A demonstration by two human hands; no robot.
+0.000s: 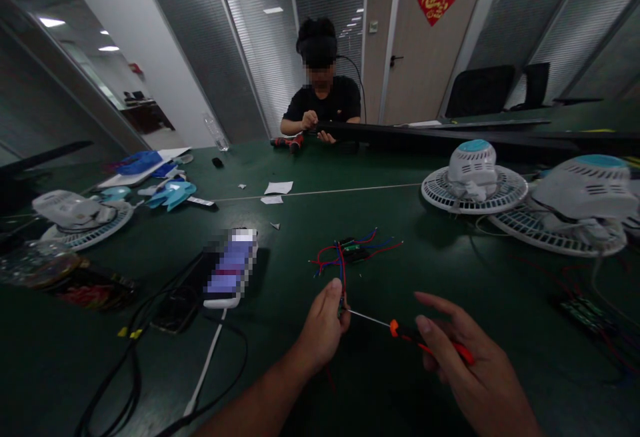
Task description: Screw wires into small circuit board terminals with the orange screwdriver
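Up close, the right hand (477,374) had its grip around a screwdriver (395,329); its tip's contact was unclear beside the left hand (321,332), whose grip pinched a small wired part (343,305), mostly hidden. Beyond, green surface (285,277) stretched between the phone (231,269) and dark wired boards (354,249), hard to make out.

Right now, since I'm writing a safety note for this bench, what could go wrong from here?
The thin metal shaft of the orange-and-black screwdriver points at the bare left hand, so a slip could jab its fingers. The forefinger of the right hand stands off the tool, so it might twist or drop. Thin red and blue wires run up from the small, mostly hidden part in the left hand; a tug could perhaps loosen them.
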